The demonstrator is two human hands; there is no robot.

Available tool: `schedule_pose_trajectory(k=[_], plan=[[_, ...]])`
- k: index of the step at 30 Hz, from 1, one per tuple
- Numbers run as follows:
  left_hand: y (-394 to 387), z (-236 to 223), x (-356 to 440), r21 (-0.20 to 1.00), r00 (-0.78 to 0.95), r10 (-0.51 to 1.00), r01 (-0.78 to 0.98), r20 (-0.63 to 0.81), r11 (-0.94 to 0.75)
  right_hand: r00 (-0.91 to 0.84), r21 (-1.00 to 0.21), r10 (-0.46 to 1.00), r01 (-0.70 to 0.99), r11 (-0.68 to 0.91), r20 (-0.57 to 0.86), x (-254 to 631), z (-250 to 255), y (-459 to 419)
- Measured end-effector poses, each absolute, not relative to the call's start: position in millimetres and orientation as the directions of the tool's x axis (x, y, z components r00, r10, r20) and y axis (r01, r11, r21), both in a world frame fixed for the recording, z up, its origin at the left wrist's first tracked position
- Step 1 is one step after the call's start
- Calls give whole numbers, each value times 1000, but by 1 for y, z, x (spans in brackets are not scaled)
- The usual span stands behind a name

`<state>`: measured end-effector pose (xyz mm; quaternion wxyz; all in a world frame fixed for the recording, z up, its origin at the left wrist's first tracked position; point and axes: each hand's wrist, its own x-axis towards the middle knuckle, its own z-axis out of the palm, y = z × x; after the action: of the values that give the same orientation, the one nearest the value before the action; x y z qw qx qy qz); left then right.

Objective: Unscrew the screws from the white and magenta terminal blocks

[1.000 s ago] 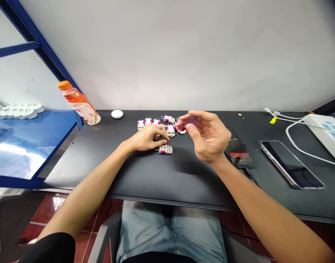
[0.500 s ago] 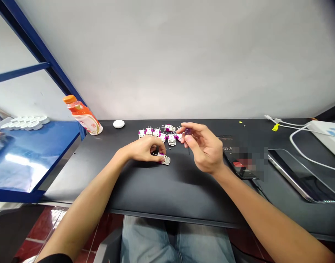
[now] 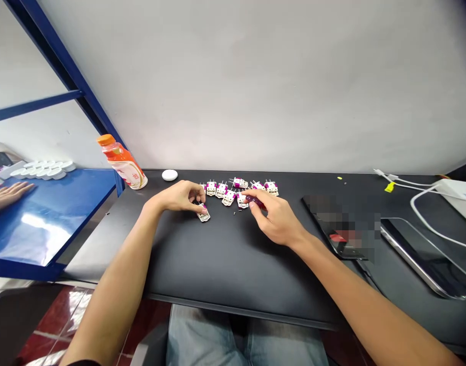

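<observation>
The white-and-purple plug part (image 3: 203,216) was pinched by one end between the thumb and fingers of the left hand (image 3: 184,196), presumably so that its other end was left uncovered. It was held low over the black desk (image 3: 217,269); whether the surface was touched could not be told. A purple-handled tool (image 3: 255,201) was grasped at the fingertips by the right hand (image 3: 274,216), likely for fine control. Similar parts (image 3: 229,197) were clustered just beyond, seemingly to be kept within reach.
</observation>
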<state>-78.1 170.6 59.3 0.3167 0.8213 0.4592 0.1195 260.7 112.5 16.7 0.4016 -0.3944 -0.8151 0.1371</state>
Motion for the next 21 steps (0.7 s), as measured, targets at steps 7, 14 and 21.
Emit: schedule_pose_trajectory(k=[7, 14, 21], plan=[[179, 61, -120, 628, 452, 886, 721, -105, -293, -371, -522, 744, 541, 659, 556, 261, 16, 112], [189, 43, -126, 611, 337, 938, 726, 83, -315, -391, -510, 727, 527, 680, 565, 261, 16, 111], [188, 37, -108, 555, 373, 912, 728, 172, -403, -407, -459, 678, 515, 724, 613, 259, 17, 110]])
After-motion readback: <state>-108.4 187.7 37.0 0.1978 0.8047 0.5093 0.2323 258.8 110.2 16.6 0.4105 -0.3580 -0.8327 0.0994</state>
